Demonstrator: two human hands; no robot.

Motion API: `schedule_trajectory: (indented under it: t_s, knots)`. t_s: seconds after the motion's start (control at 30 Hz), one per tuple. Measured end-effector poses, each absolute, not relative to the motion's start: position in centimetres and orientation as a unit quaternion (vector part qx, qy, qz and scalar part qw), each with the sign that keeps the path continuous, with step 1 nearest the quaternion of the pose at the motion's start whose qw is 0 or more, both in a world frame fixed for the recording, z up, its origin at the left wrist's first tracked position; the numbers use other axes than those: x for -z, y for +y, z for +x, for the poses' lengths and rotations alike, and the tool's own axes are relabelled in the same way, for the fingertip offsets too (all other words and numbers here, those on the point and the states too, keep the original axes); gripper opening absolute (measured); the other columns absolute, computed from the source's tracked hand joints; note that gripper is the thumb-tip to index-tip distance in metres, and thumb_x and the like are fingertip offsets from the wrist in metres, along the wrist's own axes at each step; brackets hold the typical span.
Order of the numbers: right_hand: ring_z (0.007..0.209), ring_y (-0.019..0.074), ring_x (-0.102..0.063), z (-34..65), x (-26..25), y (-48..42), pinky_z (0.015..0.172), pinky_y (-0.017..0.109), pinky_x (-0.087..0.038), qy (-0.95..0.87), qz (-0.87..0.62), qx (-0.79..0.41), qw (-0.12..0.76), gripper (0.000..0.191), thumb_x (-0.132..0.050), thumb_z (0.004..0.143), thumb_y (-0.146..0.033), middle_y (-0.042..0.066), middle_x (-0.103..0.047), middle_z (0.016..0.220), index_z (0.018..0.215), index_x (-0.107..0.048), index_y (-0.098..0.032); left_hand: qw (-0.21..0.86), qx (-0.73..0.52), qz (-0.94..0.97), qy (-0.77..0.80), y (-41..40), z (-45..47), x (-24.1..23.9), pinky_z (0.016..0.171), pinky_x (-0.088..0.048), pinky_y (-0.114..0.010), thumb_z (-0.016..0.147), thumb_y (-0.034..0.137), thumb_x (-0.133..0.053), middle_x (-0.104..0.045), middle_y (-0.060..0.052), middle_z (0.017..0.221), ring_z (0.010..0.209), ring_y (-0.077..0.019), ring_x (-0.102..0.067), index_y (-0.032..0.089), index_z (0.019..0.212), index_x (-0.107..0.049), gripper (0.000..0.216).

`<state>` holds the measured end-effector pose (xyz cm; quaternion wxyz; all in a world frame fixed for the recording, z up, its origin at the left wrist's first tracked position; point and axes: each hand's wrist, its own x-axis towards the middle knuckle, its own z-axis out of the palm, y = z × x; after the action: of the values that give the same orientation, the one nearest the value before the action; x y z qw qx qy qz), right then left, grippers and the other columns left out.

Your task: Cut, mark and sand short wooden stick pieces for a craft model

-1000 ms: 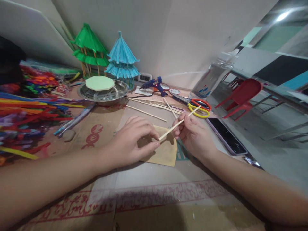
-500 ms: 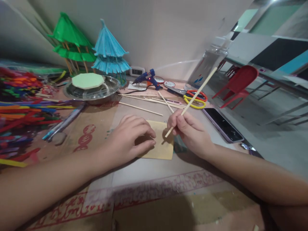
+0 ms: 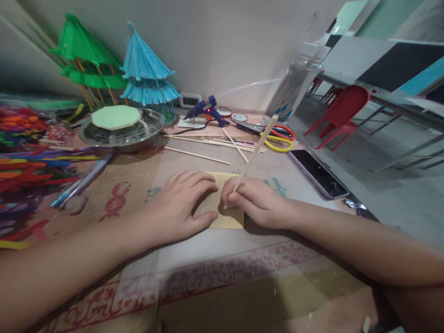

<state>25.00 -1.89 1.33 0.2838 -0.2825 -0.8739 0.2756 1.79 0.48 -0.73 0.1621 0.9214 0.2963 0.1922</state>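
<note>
Your right hand (image 3: pixel 255 200) clamped 1 stick (image 3: pixel 255 152) near its low end, axis rising rightward above the sheet (image 3: pixel 229 221), left hand (image 3: pixel 182 203) alongside, digits apart.

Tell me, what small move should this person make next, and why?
Probably rub the stick lightly on the yellow sheet: the right hand grips it at a slant, its lower end over or on the sheet, while the left hand lies across the sheet's left side.
</note>
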Motion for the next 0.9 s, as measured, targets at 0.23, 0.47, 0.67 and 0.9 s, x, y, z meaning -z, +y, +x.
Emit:
schedule_trajectory:
  t_s: [0.23,0.47,0.67,0.9]
  knots:
    - [0.08,0.0208,-0.063,25.4,-1.5,-0.6,0.077,0.034,-0.05,-0.929,-0.276,-0.141,0.204,0.027,-0.037,0.104,-0.023,0.007,-0.069,0.085,0.088,-0.058,-0.02,0.154,-0.157,0.925,0.31,0.5,1.8,0.7,0.107,-0.042,-0.054,0.092,0.048,-0.058,-0.06,-0.013,0.132,0.126,-0.0328,-0.053,0.019,0.119,-0.061,0.041]
    - [0.083,0.0201,-0.064,25.0,-1.7,-1.2,0.08,0.033,-0.052,-0.936,-0.22,-0.183,0.205,0.021,-0.042,0.098,-0.014,0.007,-0.07,0.086,0.088,-0.06,-0.02,0.155,-0.156,0.928,0.301,0.5,1.8,0.7,0.108,-0.041,-0.054,0.093,0.046,-0.057,-0.058,-0.014,0.135,0.128,-0.0335,-0.052,0.018,0.119,-0.061,0.038]
    - [0.082,0.0199,-0.064,25.0,-1.3,-1.1,0.078,0.034,-0.054,-0.927,-0.241,-0.173,0.229,0.021,-0.041,0.098,-0.016,0.006,-0.07,0.086,0.087,-0.058,-0.021,0.161,-0.163,0.924,0.305,0.5,1.7,0.9,0.11,-0.041,-0.054,0.09,0.044,-0.061,-0.06,-0.013,0.133,0.129,-0.0338,-0.051,0.02,0.119,-0.062,0.037]
    - [0.08,0.0212,-0.064,24.8,-1.3,-1.2,0.077,0.036,-0.053,-0.924,-0.259,-0.148,0.238,0.021,-0.041,0.096,-0.011,0.007,-0.069,0.084,0.088,-0.058,-0.02,0.16,-0.17,0.924,0.303,0.5,1.9,0.9,0.108,-0.041,-0.055,0.091,0.043,-0.061,-0.061,-0.012,0.127,0.126,-0.0339,-0.053,0.019,0.114,-0.063,0.034]
